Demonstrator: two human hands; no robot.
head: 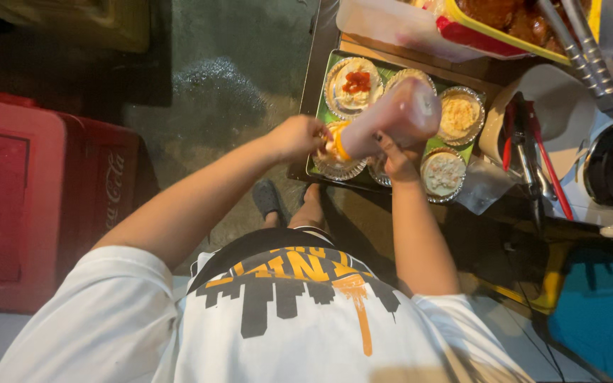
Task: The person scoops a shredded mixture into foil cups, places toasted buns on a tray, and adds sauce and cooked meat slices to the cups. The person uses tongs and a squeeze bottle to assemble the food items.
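Over the green tray (326, 89) of foil cups, the right hand (399, 160) grips a tipped sauce bottle (391, 117), nozzle down for squeezing. The left hand (296, 137) closes on the near foil cup (339, 167), steadying it.

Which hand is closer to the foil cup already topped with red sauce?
Left. The left hand sits just below and left of the red-topped foil cup, touching the cup in front of it. The right hand grips the sauce bottle further toward the tray's near edge.

The person wears a white short-sleeved T-shirt (250, 326) with a black skyline print and orange lettering, an orange drip running down the middle. Both forearms are bare. A dark sandal (267, 198) covers one foot.
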